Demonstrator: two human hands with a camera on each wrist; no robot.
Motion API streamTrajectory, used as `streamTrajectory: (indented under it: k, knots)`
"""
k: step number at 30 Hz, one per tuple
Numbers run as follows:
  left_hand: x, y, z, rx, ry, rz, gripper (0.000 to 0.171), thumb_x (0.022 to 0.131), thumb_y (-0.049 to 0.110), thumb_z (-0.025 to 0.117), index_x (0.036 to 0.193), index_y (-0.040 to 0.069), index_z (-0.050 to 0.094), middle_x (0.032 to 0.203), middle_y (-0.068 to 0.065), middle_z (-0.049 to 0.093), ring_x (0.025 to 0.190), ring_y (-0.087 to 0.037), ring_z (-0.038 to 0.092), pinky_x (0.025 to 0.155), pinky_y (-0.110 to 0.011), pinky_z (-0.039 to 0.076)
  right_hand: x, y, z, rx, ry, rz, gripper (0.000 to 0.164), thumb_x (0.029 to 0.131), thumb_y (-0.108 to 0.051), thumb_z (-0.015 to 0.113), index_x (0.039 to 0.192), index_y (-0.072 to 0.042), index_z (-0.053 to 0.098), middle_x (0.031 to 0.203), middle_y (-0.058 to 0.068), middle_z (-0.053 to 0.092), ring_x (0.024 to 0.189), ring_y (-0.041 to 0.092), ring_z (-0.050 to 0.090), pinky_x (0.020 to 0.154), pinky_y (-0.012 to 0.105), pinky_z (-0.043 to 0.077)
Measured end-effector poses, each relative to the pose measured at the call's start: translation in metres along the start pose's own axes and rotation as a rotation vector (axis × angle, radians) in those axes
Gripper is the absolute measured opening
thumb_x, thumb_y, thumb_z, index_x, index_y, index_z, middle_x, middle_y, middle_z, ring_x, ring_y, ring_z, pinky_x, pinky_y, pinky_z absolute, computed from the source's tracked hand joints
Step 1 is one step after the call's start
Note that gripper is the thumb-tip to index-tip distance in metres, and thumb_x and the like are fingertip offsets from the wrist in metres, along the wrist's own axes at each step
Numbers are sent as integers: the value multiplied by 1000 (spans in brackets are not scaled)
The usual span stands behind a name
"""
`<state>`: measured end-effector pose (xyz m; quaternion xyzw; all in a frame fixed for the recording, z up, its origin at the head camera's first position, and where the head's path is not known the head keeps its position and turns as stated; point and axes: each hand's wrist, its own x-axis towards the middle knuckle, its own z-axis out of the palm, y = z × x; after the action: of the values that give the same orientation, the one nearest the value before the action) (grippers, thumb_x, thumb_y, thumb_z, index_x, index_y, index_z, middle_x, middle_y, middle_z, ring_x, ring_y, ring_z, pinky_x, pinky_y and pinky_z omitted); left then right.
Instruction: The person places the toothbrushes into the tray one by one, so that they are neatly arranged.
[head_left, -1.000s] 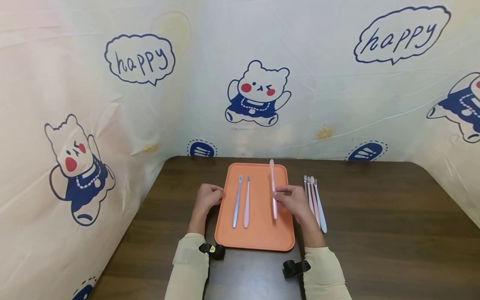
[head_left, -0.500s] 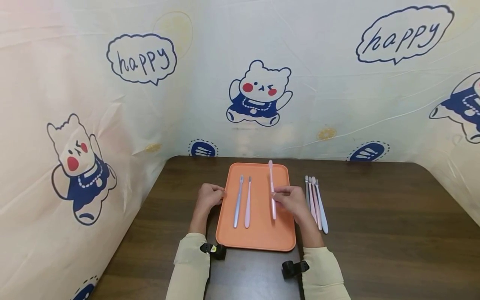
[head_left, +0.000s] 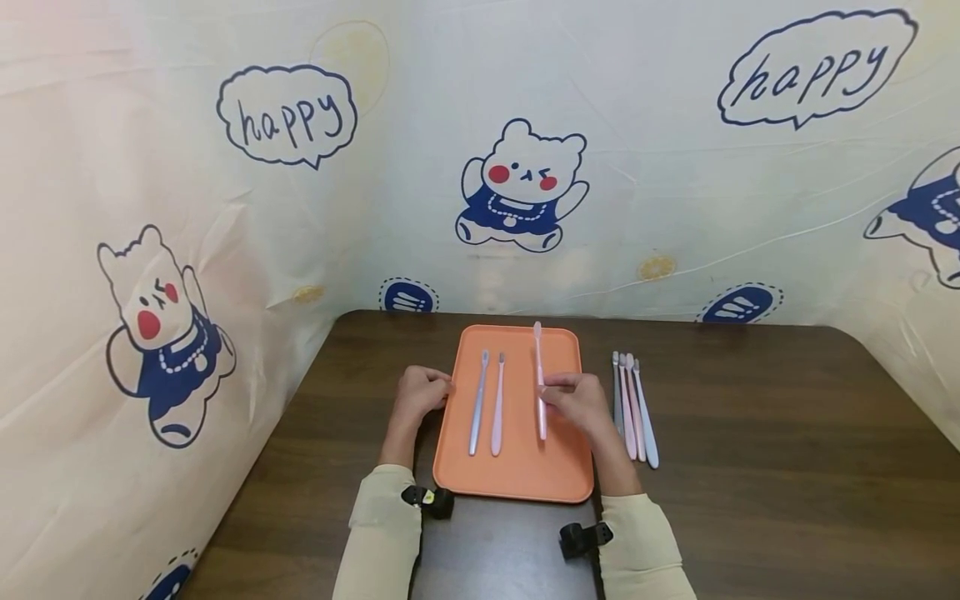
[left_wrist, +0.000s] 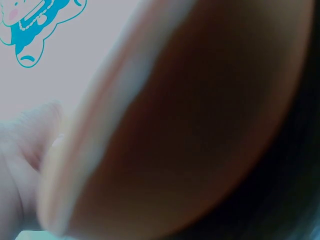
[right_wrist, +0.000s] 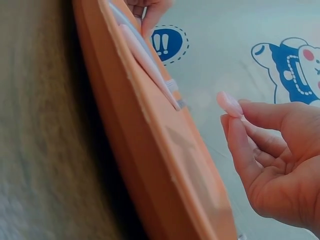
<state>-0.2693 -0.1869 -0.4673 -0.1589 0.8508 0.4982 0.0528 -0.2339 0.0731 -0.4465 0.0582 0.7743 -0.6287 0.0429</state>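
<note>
My right hand (head_left: 581,402) pinches a pink toothbrush (head_left: 538,358) between thumb and fingers over the right half of an orange tray (head_left: 517,479). In the right wrist view the handle end of this toothbrush (right_wrist: 229,104) pokes out from the fingertips, apart from the tray surface. A blue toothbrush (head_left: 477,404) and another pink toothbrush (head_left: 497,406) lie side by side on the tray's left half, heads away from me. My left hand (head_left: 422,392) grips the tray's left rim; the blurred tray (left_wrist: 200,125) fills much of the left wrist view.
Several toothbrushes (head_left: 633,408), pink and bluish, lie in a bunch on the brown table (head_left: 750,433) right of the tray. A printed curtain (head_left: 637,167) surrounds the table's back and sides. Black wrist cameras (head_left: 585,540) sit at the sleeves.
My right hand has shifted slightly left over the tray with the pink toothbrush. The left hand stays at the rim, and the two toothbrushes on the tray have not moved.
</note>
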Motion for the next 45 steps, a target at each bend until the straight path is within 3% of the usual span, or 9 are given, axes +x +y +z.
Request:
streamTrajectory:
  k: [21,34,45]
  knots:
    - [0,1,0,5,4,-8,22,88,16,69,103,4,79,111,-16,72,83,-18,68,72,-29,61,2,4,12,13,16,13,24,90,-3,70,109,10,72,95,18,75,69,5,64,67,23,60]
    - [-1,0,0,12,7,-10,22,88,15,69,104,4,79,109,-15,72,81,-17,68,67,-25,59,1,9,20,-11,-3,0,24,89,-2,70,108,12,71,95,22,75,70,7,66,67,25,61]
    - [1,0,0,5,3,-8,22,88,15,69,104,4,79,109,-15,71,81,-17,67,67,-24,58,0,8,26,-64,10,40,20,89,-3,72,105,8,74,93,19,74,68,9,64,64,23,60]
